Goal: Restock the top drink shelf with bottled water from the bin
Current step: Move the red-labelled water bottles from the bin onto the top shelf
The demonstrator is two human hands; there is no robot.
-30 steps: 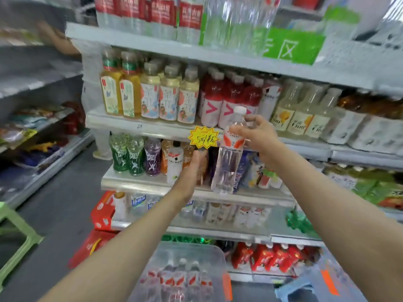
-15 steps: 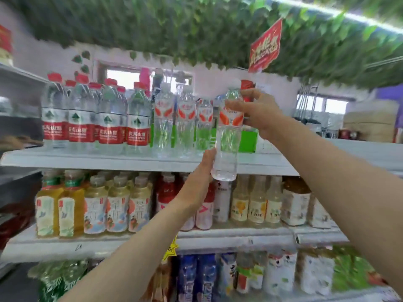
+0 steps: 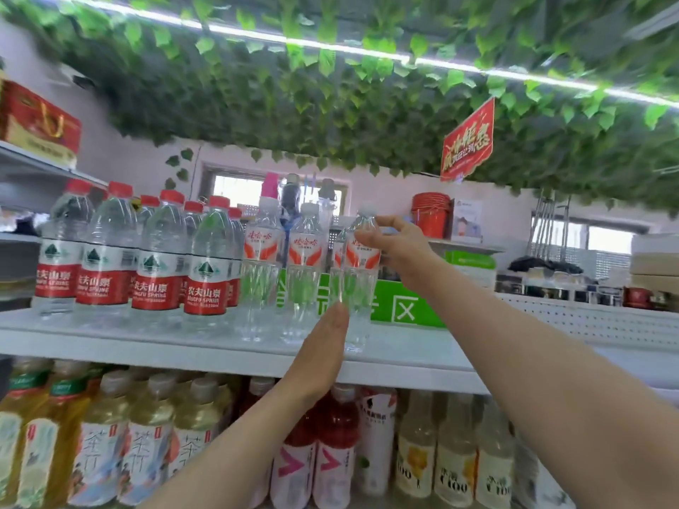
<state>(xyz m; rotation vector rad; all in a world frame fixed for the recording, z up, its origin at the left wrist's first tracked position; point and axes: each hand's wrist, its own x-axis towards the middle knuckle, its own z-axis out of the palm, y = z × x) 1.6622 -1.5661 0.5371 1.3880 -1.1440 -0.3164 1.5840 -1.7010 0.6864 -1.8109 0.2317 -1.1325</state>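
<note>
Far left: red gift box (image 3: 36, 119) on a high side shelf. Left half of the top shelf (image 3: 147, 352) is packed with red-label waters (image 3: 154, 277), red caps, several rows deep. Hard against them on the right stand two orange-label waters (image 3: 262, 251) with white caps in the front row, and at least one more shows behind. The bottle (image 3: 358, 288) is just right of that pair, upright, with its base at the shelf's front strip; can't tell if it's fully seated. Nothing sits between it and the pair. Left hand (image 3: 325, 343) comes up from below, fingers straight and together, laid flat against the bottle's lower left side and hiding part of its base. Right hand (image 3: 400, 247) grips the bottle high: one digit up by the neck, the others curled round the label. Green sign (image 3: 408, 306) stands on the shelf close behind the bottle. Further back is a red bucket (image 3: 430, 214) on a wall ledge, then a red hanging sign (image 3: 466, 141) under the leaf ceiling (image 3: 330, 115). Shelf below, left to right: tea bottles (image 3: 106, 446), red drinks (image 3: 334, 435), pale C100 bottles (image 3: 455, 468).
</note>
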